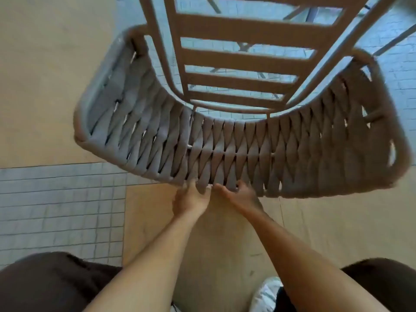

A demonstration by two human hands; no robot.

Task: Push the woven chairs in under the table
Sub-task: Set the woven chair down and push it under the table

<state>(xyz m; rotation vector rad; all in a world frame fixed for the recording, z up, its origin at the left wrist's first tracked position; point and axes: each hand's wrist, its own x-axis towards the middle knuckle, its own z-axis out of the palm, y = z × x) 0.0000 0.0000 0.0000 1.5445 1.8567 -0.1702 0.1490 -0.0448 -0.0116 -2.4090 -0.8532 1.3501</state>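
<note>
A woven chair [236, 149] fills the upper half of the head view, seen from above and behind. Its curved backrest is wrapped in grey-beige straps and its seat [243, 52] is made of flat slats. My left hand [191, 197] and my right hand [240, 194] sit close together on the top rim of the backrest at its middle, with fingers curled over the woven edge. The table is not clearly visible; only thin dark legs [313, 14] show through the slats at the top.
Beige floor panels [45, 75] lie to the left and under me, and a patch of small grey tiles [60, 212] lies at the lower left. My dark trouser legs and a light shoe [265, 293] show at the bottom edge.
</note>
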